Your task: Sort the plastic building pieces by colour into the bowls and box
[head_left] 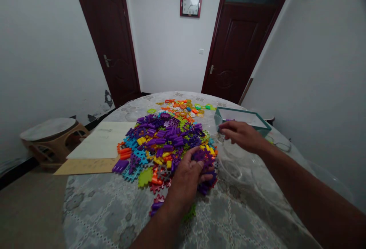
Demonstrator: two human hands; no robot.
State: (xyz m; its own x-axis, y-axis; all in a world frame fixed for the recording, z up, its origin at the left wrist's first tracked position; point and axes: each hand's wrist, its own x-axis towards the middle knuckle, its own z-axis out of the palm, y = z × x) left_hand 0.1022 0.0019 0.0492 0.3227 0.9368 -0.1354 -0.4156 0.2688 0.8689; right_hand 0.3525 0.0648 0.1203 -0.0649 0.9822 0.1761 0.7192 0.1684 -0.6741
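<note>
A heap of plastic interlocking pieces (171,136), mostly purple, with blue, yellow, orange and green ones, covers the middle of the table. My left hand (187,171) is at the heap's right front, its fingers curled round a purple toothed piece (203,156). Other purple pieces lie under and beside those fingers. Farther right, my right hand (241,134) hangs by the near left side of a green-edged box (259,121). Its fingers point left, slightly bent and apart, with nothing visible in them. A bit of purple shows just above them at the box; the hand hides part of the box.
Orange, yellow and bright green pieces (180,108) are scattered behind the heap. White paper (100,140) and brown card (84,167) lie on the left. Clear plastic (233,165) is to the right on the patterned tablecloth (228,218). A wooden stool (48,138) stands left of the table.
</note>
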